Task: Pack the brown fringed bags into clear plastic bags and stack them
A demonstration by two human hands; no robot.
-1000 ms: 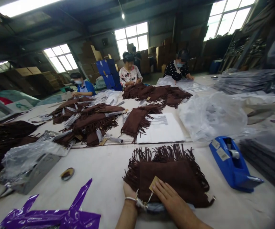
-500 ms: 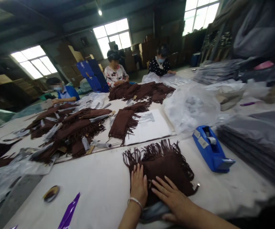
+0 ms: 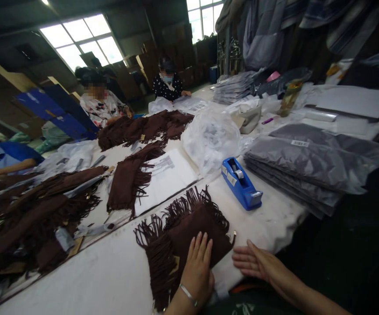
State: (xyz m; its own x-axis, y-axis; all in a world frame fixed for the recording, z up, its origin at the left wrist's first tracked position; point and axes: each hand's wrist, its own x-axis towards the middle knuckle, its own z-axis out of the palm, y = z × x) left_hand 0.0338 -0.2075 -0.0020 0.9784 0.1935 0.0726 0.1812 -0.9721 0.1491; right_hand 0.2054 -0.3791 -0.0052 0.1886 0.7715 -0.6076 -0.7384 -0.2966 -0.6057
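A folded brown fringed garment (image 3: 179, 232) lies on the white table (image 3: 117, 275) right in front of me. My left hand (image 3: 198, 269), with a bracelet on the wrist, rests flat on it with fingers stretched out. A tan tag (image 3: 175, 264) shows just left of that hand. My right hand (image 3: 257, 262) lies open on the bare table at the garment's right corner, fingers pointing left, holding nothing.
A blue tape dispenser (image 3: 241, 183) stands right of the garment. Stacked grey bagged items (image 3: 307, 168) fill the right side. More brown fringed garments (image 3: 38, 214) cover the left and far table. Clear plastic bags (image 3: 211, 138) sit behind. Three seated people (image 3: 99, 103) work opposite.
The view has swung right. My right hand has slid off the garment onto the table at its right. My left hand stays flat on the cloth.
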